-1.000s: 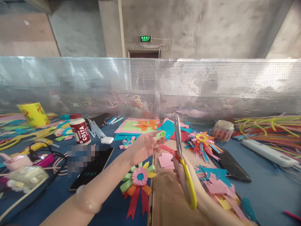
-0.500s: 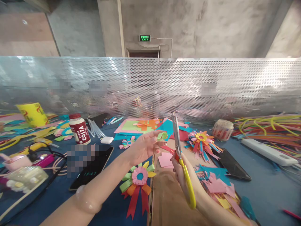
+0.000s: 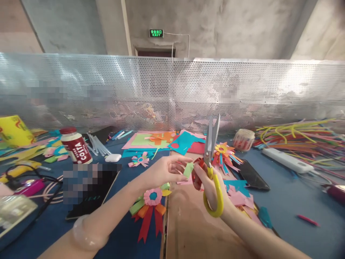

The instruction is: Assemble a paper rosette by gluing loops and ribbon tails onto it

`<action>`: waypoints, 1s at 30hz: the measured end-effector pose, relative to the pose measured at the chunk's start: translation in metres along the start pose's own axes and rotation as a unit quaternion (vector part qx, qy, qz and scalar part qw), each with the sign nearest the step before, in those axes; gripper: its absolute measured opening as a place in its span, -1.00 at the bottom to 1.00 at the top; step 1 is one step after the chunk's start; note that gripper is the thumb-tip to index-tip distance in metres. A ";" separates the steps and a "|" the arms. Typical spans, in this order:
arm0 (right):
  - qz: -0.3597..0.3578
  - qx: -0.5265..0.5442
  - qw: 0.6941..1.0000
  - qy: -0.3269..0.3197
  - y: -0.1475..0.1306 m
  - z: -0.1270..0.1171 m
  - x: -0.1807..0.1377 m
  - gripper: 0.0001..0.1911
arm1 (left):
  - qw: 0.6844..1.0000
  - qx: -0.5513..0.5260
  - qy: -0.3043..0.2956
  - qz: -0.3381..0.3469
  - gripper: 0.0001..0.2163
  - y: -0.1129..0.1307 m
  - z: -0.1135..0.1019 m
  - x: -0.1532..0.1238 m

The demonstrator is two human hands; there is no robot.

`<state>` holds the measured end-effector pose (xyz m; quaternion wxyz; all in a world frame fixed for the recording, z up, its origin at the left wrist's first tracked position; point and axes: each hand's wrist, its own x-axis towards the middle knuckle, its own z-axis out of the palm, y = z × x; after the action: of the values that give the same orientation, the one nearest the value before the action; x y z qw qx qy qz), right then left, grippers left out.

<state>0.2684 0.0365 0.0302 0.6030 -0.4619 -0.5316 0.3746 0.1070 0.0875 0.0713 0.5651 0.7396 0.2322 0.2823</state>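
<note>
A small green paper strip (image 3: 188, 171) is held over a brown board (image 3: 188, 230), pinched by the left hand (image 3: 171, 169), while the right hand (image 3: 208, 185) grips yellow-and-red scissors (image 3: 208, 153), blades parted and pointing upward, seemingly to keep the tips clear while the right fingertips stay close to the paper. A paper rosette (image 3: 153, 196) with red tails lies beneath the left forearm, apparently within easy reach; pink and blue scraps (image 3: 239, 198) sit beside the right wrist, likely there to leave the board free.
</note>
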 end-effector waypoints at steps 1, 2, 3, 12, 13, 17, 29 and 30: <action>0.008 0.004 1.000 0.001 0.000 0.000 0.000 -0.64 | 1.000 0.000 -0.001 -0.002 -0.52 -0.001 0.001 0.000; 0.013 0.008 1.000 0.003 0.000 0.001 0.000 -0.63 | 1.000 -0.001 -0.004 -0.002 -0.51 -0.002 0.002 0.000; 0.018 0.014 1.000 0.003 0.000 0.002 0.000 -0.63 | 1.000 -0.001 -0.006 -0.001 -0.52 -0.003 0.003 0.000; -0.017 0.132 0.990 -0.039 -0.002 -0.003 0.002 -0.79 | 1.000 -0.018 -0.013 -0.006 -0.58 0.002 0.006 -0.002; -0.022 0.115 0.992 -0.040 -0.001 -0.004 0.002 -0.81 | 1.000 -0.019 -0.007 -0.003 -0.58 0.001 0.006 -0.002; -0.029 0.018 0.999 -0.020 0.001 -0.005 0.000 -0.83 | 1.000 -0.022 0.005 0.010 -0.58 -0.002 0.006 -0.001; -0.117 -0.137 0.983 -0.044 -0.007 -0.005 -0.006 -0.91 | 0.980 -0.135 -0.002 -0.147 -0.53 -0.009 0.018 0.001; -0.115 -0.131 0.983 -0.056 -0.006 -0.005 -0.007 -0.90 | 0.979 -0.136 -0.009 -0.152 -0.52 -0.011 0.019 0.001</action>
<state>0.2718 0.0272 0.0343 0.5459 -0.4509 -0.6585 0.2551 0.1204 0.0775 0.0570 0.6989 0.6142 0.2964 0.2154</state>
